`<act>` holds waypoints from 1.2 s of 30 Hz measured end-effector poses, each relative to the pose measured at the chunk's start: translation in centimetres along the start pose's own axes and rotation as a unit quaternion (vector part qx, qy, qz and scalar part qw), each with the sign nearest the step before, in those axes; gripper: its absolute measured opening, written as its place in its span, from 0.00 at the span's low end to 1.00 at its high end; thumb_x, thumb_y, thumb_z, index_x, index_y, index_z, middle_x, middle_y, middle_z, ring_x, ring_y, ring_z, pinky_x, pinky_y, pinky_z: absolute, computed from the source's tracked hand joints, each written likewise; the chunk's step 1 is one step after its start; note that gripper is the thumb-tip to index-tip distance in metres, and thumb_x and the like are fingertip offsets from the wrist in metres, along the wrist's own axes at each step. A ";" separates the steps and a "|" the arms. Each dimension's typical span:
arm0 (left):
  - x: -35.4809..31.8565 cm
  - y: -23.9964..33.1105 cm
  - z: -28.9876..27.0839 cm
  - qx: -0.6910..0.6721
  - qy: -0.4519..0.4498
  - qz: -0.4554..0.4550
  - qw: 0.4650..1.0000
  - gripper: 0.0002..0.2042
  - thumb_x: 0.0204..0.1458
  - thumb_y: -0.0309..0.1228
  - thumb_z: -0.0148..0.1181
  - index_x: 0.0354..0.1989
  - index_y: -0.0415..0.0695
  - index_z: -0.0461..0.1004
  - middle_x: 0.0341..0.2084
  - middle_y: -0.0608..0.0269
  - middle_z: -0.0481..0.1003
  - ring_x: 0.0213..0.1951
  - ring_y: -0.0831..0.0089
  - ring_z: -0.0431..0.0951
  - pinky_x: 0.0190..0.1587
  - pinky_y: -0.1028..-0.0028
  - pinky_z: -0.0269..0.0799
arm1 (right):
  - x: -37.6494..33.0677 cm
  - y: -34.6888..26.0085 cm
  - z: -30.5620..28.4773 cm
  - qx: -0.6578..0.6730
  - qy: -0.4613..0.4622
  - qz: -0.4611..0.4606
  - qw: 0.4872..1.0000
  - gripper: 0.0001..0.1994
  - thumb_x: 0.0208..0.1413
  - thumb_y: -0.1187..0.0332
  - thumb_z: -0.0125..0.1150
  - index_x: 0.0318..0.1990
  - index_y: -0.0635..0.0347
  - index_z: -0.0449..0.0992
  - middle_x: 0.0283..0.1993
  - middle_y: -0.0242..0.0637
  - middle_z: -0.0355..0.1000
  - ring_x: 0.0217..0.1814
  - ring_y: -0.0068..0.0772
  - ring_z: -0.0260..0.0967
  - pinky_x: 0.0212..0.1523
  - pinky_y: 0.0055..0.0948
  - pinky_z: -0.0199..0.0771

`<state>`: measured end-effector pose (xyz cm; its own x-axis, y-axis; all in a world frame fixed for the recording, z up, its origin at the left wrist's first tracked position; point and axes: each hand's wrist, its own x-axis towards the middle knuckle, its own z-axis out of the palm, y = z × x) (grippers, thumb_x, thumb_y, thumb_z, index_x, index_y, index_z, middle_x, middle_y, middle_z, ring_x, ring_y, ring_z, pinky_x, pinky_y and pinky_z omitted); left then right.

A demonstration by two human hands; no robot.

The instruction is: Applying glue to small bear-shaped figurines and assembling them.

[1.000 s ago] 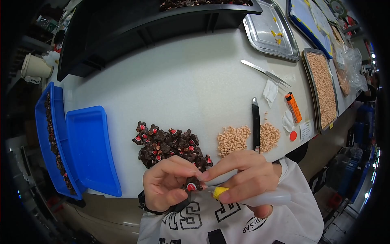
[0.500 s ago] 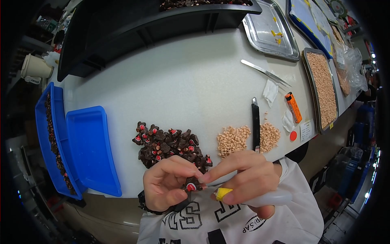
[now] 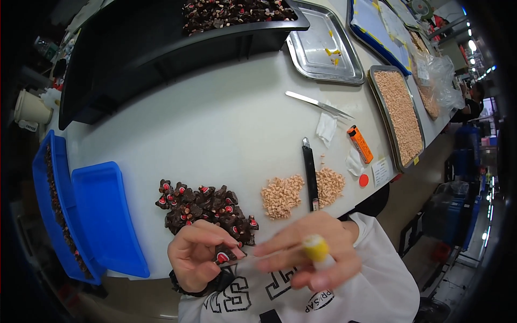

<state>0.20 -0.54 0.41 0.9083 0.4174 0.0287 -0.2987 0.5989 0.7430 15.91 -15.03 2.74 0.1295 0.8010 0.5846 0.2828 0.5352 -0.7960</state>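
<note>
My left hand (image 3: 189, 257) pinches a small dark brown figure (image 3: 223, 255) with a red-and-white part between thumb and fingers. To its right is my right hand (image 3: 323, 237), smeared by motion, its fingertips slightly apart from the figure. It is closed around a whitish squeeze bottle (image 3: 316, 248), whose yellow end points up and whose body is mostly hidden. Beyond my left hand lies a heap of similar dark brown figures (image 3: 200, 209). Past my right hand are two piles of tiny beige pieces, the left pile (image 3: 282, 197) and the right pile (image 3: 330, 186), with a black utility knife (image 3: 309, 172) between them.
At left stand an empty blue tray (image 3: 105, 215) and a blue bin (image 3: 43, 177) of dark pieces. A big black tray (image 3: 215, 51) spans the back. Tweezers (image 3: 318, 104), an orange box (image 3: 360, 144), a metal tray (image 3: 353, 72) and a tray of beige pieces (image 3: 398, 113) lie right.
My right hand has drawn back from the figure and turned, tipping the bottle's yellow end upward. My left hand keeps its pinch. The whole view has shifted, so the table sits farther left.
</note>
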 end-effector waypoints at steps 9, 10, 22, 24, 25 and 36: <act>0.1 0.0 0.3 0.007 -0.003 -0.014 1.000 0.17 0.47 0.30 0.61 0.40 0.31 0.66 0.34 0.45 0.69 0.33 0.62 0.74 0.35 0.66 0.75 | -3.4 -0.6 -5.5 -0.466 -0.007 0.240 0.852 0.13 0.32 0.80 0.63 0.27 0.56 0.66 0.31 0.31 0.74 0.42 0.41 0.70 0.40 0.36 0.68; 0.0 0.1 0.2 0.001 -0.009 -0.020 1.000 0.17 0.47 0.30 0.61 0.40 0.31 0.66 0.35 0.45 0.69 0.33 0.62 0.74 0.36 0.66 0.75 | -3.6 -0.5 -5.4 -0.476 -0.017 0.251 0.843 0.13 0.31 0.80 0.62 0.27 0.56 0.66 0.32 0.30 0.73 0.43 0.40 0.69 0.42 0.36 0.66; -0.2 0.1 0.3 -0.005 -0.012 -0.022 1.000 0.18 0.47 0.30 0.61 0.41 0.30 0.66 0.36 0.45 0.69 0.36 0.62 0.73 0.37 0.65 0.74 | -2.8 0.9 -4.6 -0.499 -0.073 0.224 0.834 0.19 0.23 0.83 0.54 0.31 0.56 0.67 0.23 0.33 0.62 0.36 0.40 0.61 0.47 0.36 0.58; -0.1 0.1 0.3 -0.004 -0.013 -0.022 1.000 0.18 0.47 0.30 0.61 0.41 0.30 0.66 0.36 0.45 0.69 0.36 0.63 0.73 0.37 0.65 0.74 | -3.0 1.1 -4.5 -0.494 -0.082 0.231 0.834 0.20 0.22 0.83 0.54 0.32 0.56 0.67 0.23 0.33 0.63 0.36 0.40 0.60 0.47 0.37 0.57; -0.1 0.1 0.3 -0.001 -0.012 -0.021 1.000 0.18 0.47 0.30 0.61 0.41 0.30 0.66 0.36 0.45 0.69 0.36 0.63 0.73 0.37 0.65 0.74 | -3.0 1.1 -4.4 -0.497 -0.081 0.231 0.832 0.21 0.22 0.82 0.55 0.32 0.56 0.67 0.23 0.33 0.63 0.36 0.40 0.60 0.47 0.37 0.57; 0.0 0.3 0.6 -0.026 -0.001 -0.061 0.998 0.20 0.37 0.16 0.65 0.41 0.30 0.66 0.39 0.48 0.68 0.41 0.62 0.74 0.46 0.64 0.72 | -0.1 -0.8 -0.4 -0.081 0.099 0.113 0.985 0.19 0.40 0.82 0.63 0.32 0.51 0.59 0.30 0.34 0.73 0.30 0.30 0.66 0.44 0.39 0.64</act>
<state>0.27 -0.77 1.05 0.9392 0.3384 -0.0581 -0.2010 0.6791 0.7060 16.02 -15.60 3.40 0.3844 0.8180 0.4279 0.3723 0.2868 -0.8827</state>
